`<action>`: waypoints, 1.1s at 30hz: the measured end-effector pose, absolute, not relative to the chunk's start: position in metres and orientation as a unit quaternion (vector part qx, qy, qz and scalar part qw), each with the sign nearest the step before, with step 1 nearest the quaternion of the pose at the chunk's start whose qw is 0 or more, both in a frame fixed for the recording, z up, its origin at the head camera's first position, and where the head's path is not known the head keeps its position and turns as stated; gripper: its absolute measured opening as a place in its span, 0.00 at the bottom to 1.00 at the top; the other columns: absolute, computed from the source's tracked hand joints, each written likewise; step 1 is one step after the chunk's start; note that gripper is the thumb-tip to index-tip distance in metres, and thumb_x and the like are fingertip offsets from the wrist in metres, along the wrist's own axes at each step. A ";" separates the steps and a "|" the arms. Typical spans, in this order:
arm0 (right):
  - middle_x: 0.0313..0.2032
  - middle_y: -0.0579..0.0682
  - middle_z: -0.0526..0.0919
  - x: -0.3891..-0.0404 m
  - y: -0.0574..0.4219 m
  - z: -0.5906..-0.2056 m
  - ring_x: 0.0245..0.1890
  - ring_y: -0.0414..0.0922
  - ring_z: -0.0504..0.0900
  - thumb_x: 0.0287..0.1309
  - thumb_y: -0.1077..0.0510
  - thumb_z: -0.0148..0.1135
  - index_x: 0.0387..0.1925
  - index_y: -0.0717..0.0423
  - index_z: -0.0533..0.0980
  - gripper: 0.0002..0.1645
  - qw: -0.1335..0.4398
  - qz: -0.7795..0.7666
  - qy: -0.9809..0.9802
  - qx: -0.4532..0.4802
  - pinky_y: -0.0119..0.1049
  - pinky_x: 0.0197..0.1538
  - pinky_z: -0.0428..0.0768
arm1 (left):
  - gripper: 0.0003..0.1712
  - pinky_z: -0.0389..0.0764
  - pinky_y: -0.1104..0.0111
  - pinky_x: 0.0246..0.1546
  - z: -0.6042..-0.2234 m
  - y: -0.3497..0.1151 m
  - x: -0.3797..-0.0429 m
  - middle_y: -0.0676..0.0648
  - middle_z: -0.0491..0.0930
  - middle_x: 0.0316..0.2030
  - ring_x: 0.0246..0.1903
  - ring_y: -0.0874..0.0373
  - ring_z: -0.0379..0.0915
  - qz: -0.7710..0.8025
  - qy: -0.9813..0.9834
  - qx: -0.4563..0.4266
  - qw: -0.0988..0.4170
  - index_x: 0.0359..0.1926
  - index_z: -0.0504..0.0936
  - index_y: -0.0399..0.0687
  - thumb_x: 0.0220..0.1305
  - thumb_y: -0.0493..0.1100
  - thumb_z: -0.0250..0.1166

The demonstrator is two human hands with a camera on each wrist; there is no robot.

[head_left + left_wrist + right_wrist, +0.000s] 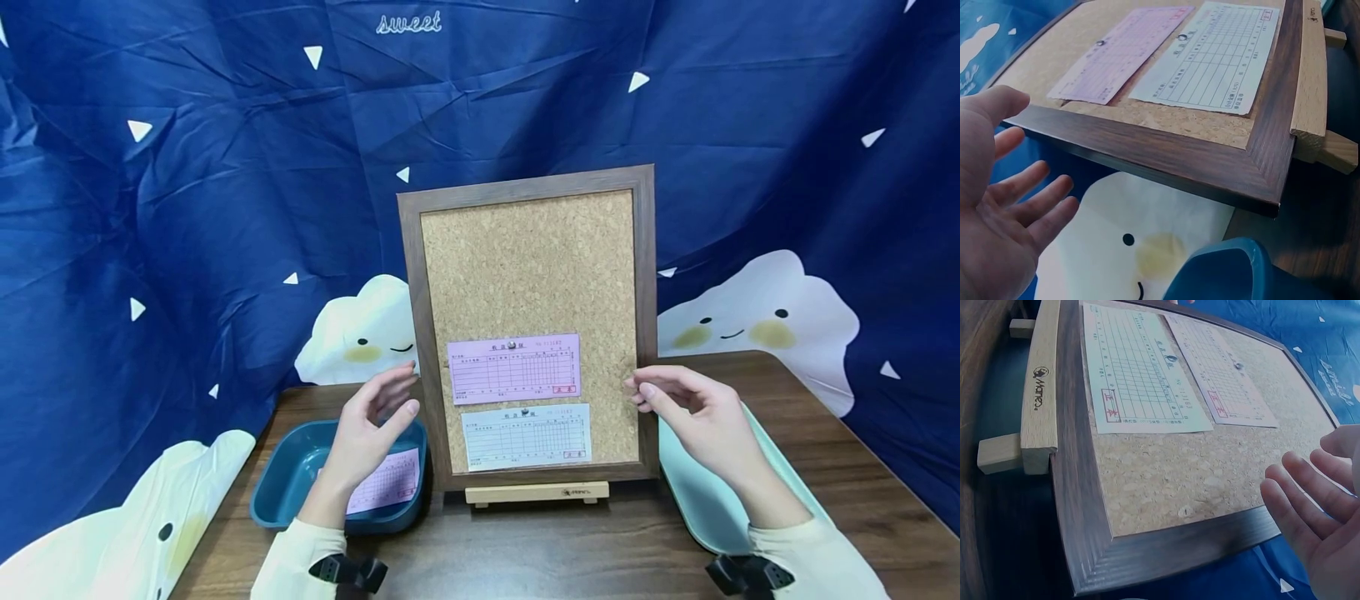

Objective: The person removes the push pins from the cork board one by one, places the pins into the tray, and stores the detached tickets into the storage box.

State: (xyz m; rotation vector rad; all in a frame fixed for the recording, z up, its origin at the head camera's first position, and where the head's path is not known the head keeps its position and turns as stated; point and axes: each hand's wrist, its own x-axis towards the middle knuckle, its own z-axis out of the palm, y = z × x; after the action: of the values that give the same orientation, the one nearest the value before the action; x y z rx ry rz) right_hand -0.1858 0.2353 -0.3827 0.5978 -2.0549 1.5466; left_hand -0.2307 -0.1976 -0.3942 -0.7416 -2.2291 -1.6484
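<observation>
A framed cork board (528,267) leans upright on a small wooden easel (537,493). Two printed slips are pinned low on it: a pink slip (514,369) above a pale blue-green slip (527,437), each with a metal pushpin near its top edge. My left hand (371,425) hovers left of the frame, fingers loosely bent and apart from it in the left wrist view (1016,181). On the other side, my right hand (693,417) is by the frame's right edge with relaxed fingers; in the right wrist view (1316,494) nothing is in its grasp.
A dark blue bin (281,467) stands left of the board, holding another pink slip (386,483). To the right lies a light green tray (705,500), partly under my right arm. Behind the wooden table (600,558) hangs a blue curtain (225,208) with cloud shapes.
</observation>
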 end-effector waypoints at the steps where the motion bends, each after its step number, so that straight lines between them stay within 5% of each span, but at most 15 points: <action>1: 0.45 0.41 0.93 -0.186 0.235 -0.383 0.40 0.35 0.92 0.70 0.78 0.60 0.52 0.76 0.82 0.12 0.245 0.570 -0.754 0.218 0.28 0.44 0.89 | 0.28 0.80 0.72 0.66 -0.394 -0.197 -0.231 0.35 0.78 0.71 0.69 0.43 0.79 -0.570 -0.770 -0.255 0.135 0.72 0.75 0.34 0.74 0.33 0.67; 9: 0.45 0.32 0.91 -0.187 0.229 -0.379 0.40 0.32 0.91 0.70 0.75 0.62 0.53 0.70 0.83 0.13 0.248 0.535 -0.781 0.205 0.26 0.44 0.88 | 0.26 0.81 0.66 0.67 -0.393 -0.190 -0.234 0.40 0.75 0.75 0.69 0.41 0.78 -0.565 -0.772 -0.258 0.134 0.71 0.77 0.43 0.75 0.33 0.67; 16: 0.45 0.32 0.91 -0.189 0.225 -0.377 0.41 0.30 0.90 0.72 0.72 0.62 0.53 0.66 0.84 0.13 0.235 0.522 -0.793 0.207 0.24 0.45 0.87 | 0.27 0.80 0.49 0.69 -0.392 -0.184 -0.235 0.38 0.72 0.77 0.69 0.39 0.78 -0.556 -0.782 -0.251 0.124 0.72 0.77 0.43 0.75 0.35 0.67; 24: 0.46 0.38 0.92 -0.193 0.219 -0.373 0.42 0.31 0.91 0.74 0.69 0.62 0.54 0.64 0.85 0.12 0.219 0.515 -0.802 0.207 0.25 0.45 0.87 | 0.27 0.78 0.41 0.68 -0.394 -0.178 -0.237 0.37 0.69 0.79 0.70 0.37 0.76 -0.551 -0.790 -0.242 0.120 0.72 0.77 0.47 0.75 0.37 0.68; 33: 0.46 0.61 0.92 -0.197 0.211 -0.373 0.42 0.31 0.90 0.74 0.68 0.63 0.53 0.61 0.86 0.12 0.213 0.504 -0.810 0.208 0.24 0.44 0.87 | 0.28 0.78 0.39 0.68 -0.392 -0.174 -0.240 0.40 0.70 0.78 0.69 0.39 0.79 -0.555 -0.785 -0.254 0.112 0.74 0.76 0.49 0.76 0.38 0.67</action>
State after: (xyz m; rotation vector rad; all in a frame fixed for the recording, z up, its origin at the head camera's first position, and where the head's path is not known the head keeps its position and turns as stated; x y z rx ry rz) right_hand -0.1974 0.2108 -0.3731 0.5780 -2.2495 1.4003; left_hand -0.2398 -0.1737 -0.3916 -0.7445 -2.3033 -1.6287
